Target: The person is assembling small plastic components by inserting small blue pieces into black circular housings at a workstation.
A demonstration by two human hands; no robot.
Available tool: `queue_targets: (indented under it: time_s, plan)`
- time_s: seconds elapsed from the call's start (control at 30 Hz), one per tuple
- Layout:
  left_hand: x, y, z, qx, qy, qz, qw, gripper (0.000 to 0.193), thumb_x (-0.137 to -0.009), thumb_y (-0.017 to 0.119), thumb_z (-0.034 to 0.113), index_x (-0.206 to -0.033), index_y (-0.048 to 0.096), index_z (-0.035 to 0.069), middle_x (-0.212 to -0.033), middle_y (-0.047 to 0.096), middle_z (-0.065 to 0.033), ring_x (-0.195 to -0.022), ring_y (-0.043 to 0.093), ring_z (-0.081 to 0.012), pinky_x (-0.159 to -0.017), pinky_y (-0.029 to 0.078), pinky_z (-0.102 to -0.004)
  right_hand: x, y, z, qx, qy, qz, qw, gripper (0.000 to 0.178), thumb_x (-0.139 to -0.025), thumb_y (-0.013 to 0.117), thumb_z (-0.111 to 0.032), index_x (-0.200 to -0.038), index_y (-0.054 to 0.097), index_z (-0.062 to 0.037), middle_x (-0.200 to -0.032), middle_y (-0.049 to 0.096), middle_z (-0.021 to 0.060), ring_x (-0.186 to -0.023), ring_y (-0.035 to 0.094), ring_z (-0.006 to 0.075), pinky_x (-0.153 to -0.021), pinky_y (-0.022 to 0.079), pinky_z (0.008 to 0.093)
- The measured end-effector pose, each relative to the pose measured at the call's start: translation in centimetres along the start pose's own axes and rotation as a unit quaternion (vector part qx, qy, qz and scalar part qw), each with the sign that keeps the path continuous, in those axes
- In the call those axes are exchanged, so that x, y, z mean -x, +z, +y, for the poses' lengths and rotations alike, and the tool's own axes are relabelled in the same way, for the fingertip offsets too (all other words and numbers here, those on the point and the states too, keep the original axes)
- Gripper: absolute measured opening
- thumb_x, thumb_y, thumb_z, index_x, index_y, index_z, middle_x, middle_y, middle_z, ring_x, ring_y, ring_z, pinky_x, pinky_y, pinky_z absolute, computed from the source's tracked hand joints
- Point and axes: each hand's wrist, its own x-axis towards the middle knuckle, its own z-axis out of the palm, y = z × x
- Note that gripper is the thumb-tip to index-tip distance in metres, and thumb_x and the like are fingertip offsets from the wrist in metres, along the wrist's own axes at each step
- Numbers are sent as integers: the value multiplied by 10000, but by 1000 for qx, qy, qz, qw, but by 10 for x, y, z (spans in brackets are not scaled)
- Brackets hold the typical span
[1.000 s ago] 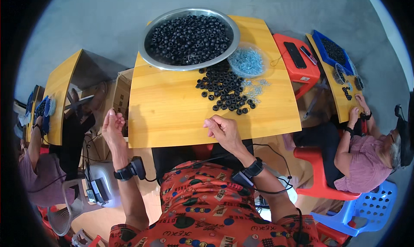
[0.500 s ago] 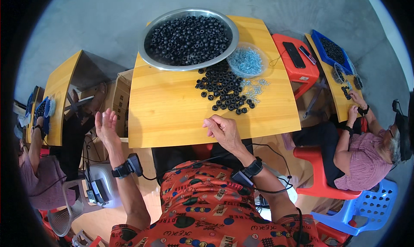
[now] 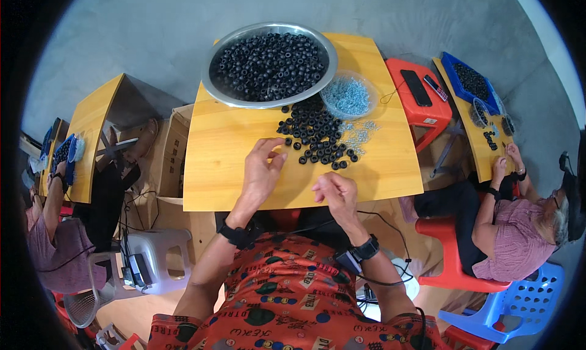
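Observation:
Black ring-shaped pieces [image 3: 314, 130] lie loose on the yellow wooden table [image 3: 232, 167], spilling from in front of a wide metal basin [image 3: 210, 84] heaped with more of them. My left hand [image 3: 261, 171] is at the near left edge of this pile, thumb and forefinger apart, fingertips close to a black piece. Closer to the table's near edge, my right hand [image 3: 339, 195] is closed with its fingers curled; what it holds, if anything, is too small to see. Small silvery-blue pieces [image 3: 347, 94] fill a clear plastic bowl [image 3: 372, 104], and some [image 3: 365, 133] are scattered beside it.
Right of the table stands a red stool [image 3: 400, 72] with a dark phone [image 3: 416, 87] on it. A co-worker [image 3: 519, 228] sits at another table [image 3: 455, 93] with a blue tray [image 3: 450, 60]. Another person [image 3: 70, 252] works at the left. A cardboard box [image 3: 174, 154] stands beside my table.
My left hand has swung right from beyond the table's left edge to the black pieces. My right hand has moved slightly right and nearer to me. The view has shifted a little.

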Motion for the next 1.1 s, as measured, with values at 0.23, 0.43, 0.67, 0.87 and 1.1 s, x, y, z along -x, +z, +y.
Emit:
queue_targets:
  time_s: [0.23,0.43,0.67,0.87,1.1]
  plan:
    - [-19,16,-4,-182,92,98,974,340,-780,613,-57,-1114,622,4,-1060,610,-188,-837,641,-366,-731,529,-422,-2,-56,-11,38,-28,150,988,369,-982,542,-288,-767,631,-2,-601,570,18,-553,536,73,-539,426,221]
    - [-34,23,-11,-252,83,136,955,255,-803,636,2,-1055,668,29,-1010,636,-125,-761,654,-330,-680,522,-412,-4,-76,-9,62,-15,215,974,397,-986,533,-316,-755,633,-10,-564,533,11,-537,488,68,-543,381,223]
    - [-31,25,-14,-290,90,143,942,174,-807,637,27,-967,704,40,-949,638,-88,-742,649,-325,-662,523,-406,-10,-88,-5,63,3,251,966,394,-980,548,-324,-755,629,-12,-565,531,6,-541,483,62,-531,372,214]
    - [-14,20,-17,-234,146,132,952,154,-783,657,11,-932,696,15,-918,637,-116,-779,641,-311,-684,522,-389,-3,-87,7,161,6,244,956,243,-953,601,-217,-845,648,-5,-625,559,3,-588,505,52,-546,392,213]
    - [6,17,-18,-185,171,121,960,144,-772,648,-46,-912,672,-24,-928,637,-150,-787,649,-296,-678,530,-347,-12,-82,3,341,-112,253,898,119,-862,641,-23,-977,641,5,-828,610,70,-708,587,157,-640,472,285]
